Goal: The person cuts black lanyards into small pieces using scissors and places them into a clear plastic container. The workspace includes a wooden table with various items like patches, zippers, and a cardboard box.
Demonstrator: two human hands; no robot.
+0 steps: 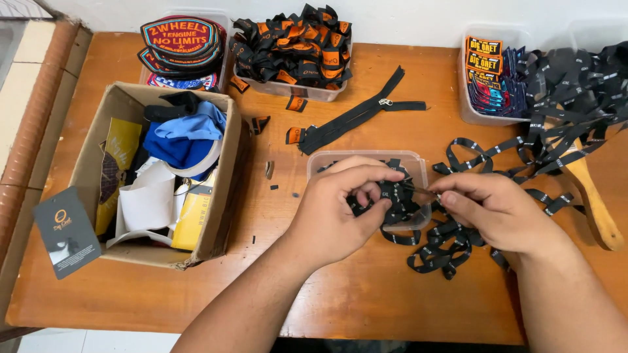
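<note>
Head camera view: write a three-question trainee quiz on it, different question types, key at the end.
1. True or false: the black zipper lies inside the cardboard box.
2. The left hand pinches a black label over: A) clear tub B) wooden handle C) patch stack
3. Fill in: the black ribbon under the right hand lies on the ____.

Key: 1 false; 2 A; 3 table.

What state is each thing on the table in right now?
Left hand: fingers pinched on a small black label.
Right hand: fingers pinched on the black ribbon, which is loose and tangled.
Clear tub: open, under the hands.
Black zipper: lying flat, part unzipped.
Cardboard box: open, stuffed.
Back tub of black-orange tags: heaped over the rim.
Patches: stacked.
</note>
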